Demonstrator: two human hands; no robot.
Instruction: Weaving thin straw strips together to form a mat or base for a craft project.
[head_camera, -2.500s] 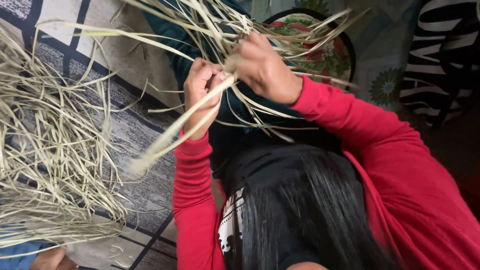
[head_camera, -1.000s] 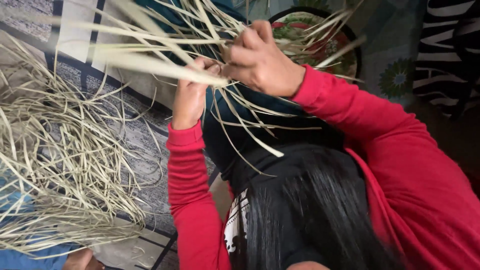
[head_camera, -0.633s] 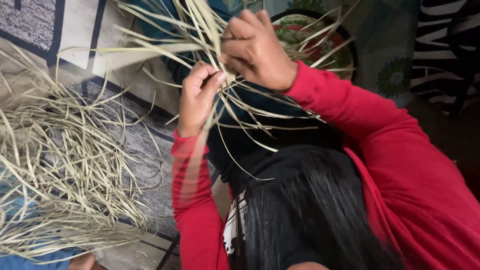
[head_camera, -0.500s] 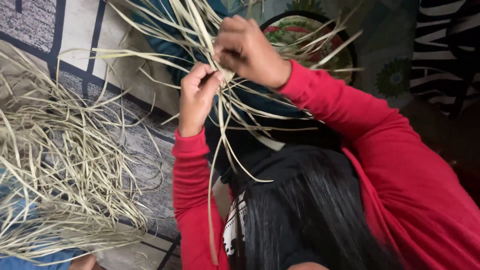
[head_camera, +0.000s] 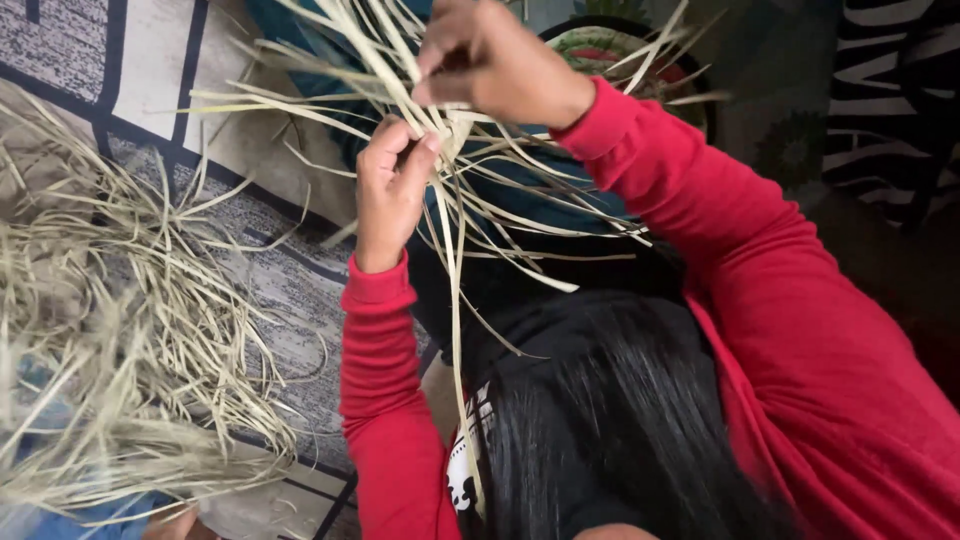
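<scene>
A woven bundle of pale dried leaf strips (head_camera: 455, 140) fans out in front of me, above my dark teal lap. My left hand (head_camera: 392, 190), in a red sleeve, pinches the knot where the strips cross. My right hand (head_camera: 490, 60) is higher, fingers closed on a few strips that it draws up and away. One long strip (head_camera: 457, 330) hangs straight down from the knot past my hair.
A large loose heap of the same dried strips (head_camera: 120, 320) lies on the patterned grey and blue mat (head_camera: 290, 290) to the left. A round floral tray (head_camera: 610, 50) sits behind the weave. Someone's bare foot (head_camera: 175, 522) and blue cloth show at the bottom left.
My right hand has risen and pulled strips upward. A long strip that was held out to the left now hangs straight down. My left hand has stayed at the knot.
</scene>
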